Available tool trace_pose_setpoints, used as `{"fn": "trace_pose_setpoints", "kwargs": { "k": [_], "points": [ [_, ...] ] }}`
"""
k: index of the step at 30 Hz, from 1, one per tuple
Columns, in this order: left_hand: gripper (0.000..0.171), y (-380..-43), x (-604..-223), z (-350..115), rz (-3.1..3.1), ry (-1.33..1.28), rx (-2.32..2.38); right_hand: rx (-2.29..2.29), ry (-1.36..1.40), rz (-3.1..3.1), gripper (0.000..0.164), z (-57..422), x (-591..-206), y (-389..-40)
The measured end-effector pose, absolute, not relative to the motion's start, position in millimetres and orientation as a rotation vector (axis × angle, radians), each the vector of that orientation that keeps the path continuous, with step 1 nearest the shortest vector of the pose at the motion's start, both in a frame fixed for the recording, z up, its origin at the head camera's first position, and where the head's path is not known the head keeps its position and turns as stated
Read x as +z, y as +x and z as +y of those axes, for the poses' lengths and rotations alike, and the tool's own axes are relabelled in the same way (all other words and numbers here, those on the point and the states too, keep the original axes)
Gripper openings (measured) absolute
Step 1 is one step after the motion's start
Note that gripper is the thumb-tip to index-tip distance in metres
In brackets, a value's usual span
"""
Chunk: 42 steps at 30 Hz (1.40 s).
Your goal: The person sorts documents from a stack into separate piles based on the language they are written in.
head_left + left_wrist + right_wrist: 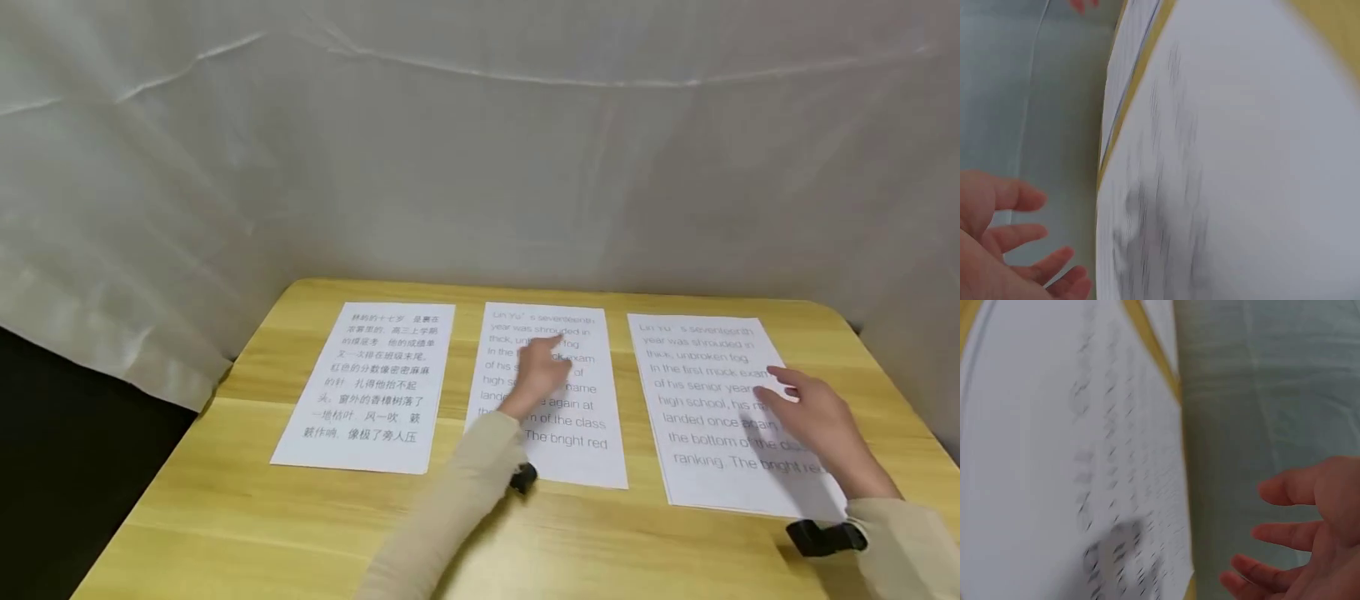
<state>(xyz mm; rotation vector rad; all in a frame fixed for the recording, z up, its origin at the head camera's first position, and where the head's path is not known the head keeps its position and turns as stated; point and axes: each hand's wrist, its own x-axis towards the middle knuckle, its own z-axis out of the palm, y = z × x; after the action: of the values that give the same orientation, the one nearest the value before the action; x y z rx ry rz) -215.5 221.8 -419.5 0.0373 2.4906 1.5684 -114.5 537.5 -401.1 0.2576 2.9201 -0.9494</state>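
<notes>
Over the middle sheet of paper [577, 467], printed with English text, hovers my left hand [540, 371], its fingers loosely bent and holding nothing. My right hand [821, 417] hangs over the right edge of the right-hand sheet [712, 492], which carries similar English lines; a second paper edge shows under its left side. In the left wrist view the left hand [1013, 244] has its fingers spread apart above the page, casting a shadow. The right wrist view shows the right hand [1310, 531] with thumb and fingers parted, also empty.
A third sheet [367, 383] with Chinese text lies at the left of the wooden table [210, 492]. Pale cloth [480, 183] hangs behind the table. Black wrist-worn devices [825, 537] sit by the sleeves. Dark floor shows at lower left.
</notes>
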Motion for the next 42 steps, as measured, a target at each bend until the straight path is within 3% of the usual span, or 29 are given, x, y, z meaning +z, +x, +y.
{"fn": "trace_pose_setpoints", "kwargs": {
  "k": [8, 16, 23, 36, 40, 42],
  "points": [
    [0.046, -232.6, -401.3, 141.4, 2.474, -0.056, 1.520, -1.114, 0.240, 2.928, 0.061, 506.4, -386.8, -128.8],
    [0.045, -229.2, -391.6, 97.1, 2.408, -0.096, 1.515, -1.301, 0.171, 2.889, 0.056, 469.6, -386.3, -151.0],
    [0.033, -224.8, -403.5, 93.9, 2.411, -0.098, 1.546, -1.441, 0.145, 2.735, 0.053, 436.8, -400.1, -166.7],
    [0.045, -221.1, -423.5, 104.3, 2.391, -0.234, 1.594, -1.413, 0.226, 2.679, 0.044, 399.0, -426.5, -184.2],
    [0.008, -224.1, -428.4, 105.5, 2.480, -0.197, 1.554, -1.292, 0.236, 2.692, 0.046, 395.3, -432.5, -184.2],
    [0.022, -225.6, -429.5, 106.5, 2.517, -0.169, 1.521, -1.230, 0.231, 2.707, 0.048, 394.3, -434.3, -184.9]
  ]
}}
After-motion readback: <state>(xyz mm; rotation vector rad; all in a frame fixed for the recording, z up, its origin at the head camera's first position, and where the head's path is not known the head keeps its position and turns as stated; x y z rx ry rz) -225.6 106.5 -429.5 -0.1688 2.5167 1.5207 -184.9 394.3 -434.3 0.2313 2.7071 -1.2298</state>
